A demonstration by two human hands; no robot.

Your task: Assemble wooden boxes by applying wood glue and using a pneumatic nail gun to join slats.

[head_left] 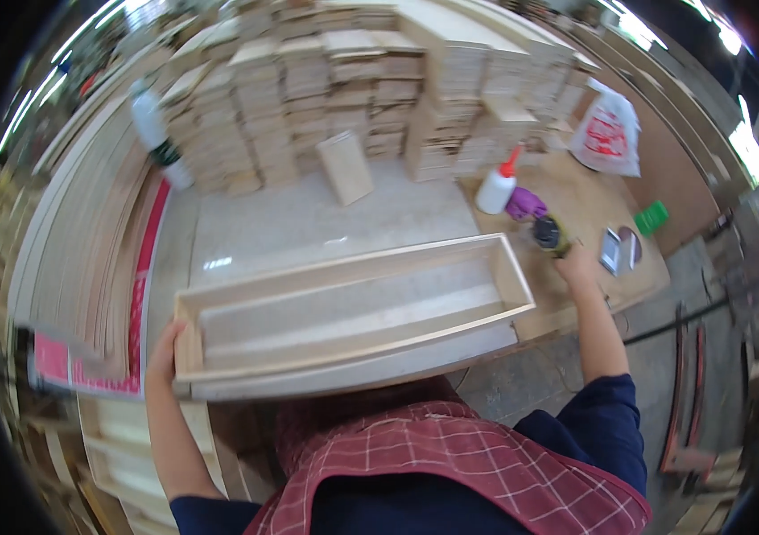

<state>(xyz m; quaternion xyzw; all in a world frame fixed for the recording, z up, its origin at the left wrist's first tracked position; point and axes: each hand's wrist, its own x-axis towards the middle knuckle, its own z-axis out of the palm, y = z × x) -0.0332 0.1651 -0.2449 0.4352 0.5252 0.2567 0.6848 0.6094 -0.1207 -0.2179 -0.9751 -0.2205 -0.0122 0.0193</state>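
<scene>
A long, narrow wooden box frame (353, 355) lies on the pale tabletop, which shows through inside it. My left hand (165, 352) grips its left end, fingers curled over the end board. Beyond the frame's right end, my right hand (578, 266) is closed around a dark grey and yellow-green tool (547, 234), too blurred to name its kind for certain. Just behind that tool are a crumpled purple cloth (525, 204) and a white squeeze bottle with a red nozzle (496, 189).
Stacked boards (335, 89) line the back; one loose wood block (345, 168) leans before them. Thin panels (85, 241) and a plastic bottle (155, 129) stand left. At right are a phone (610, 251), a green object (651, 217) and a white plastic bag (607, 134).
</scene>
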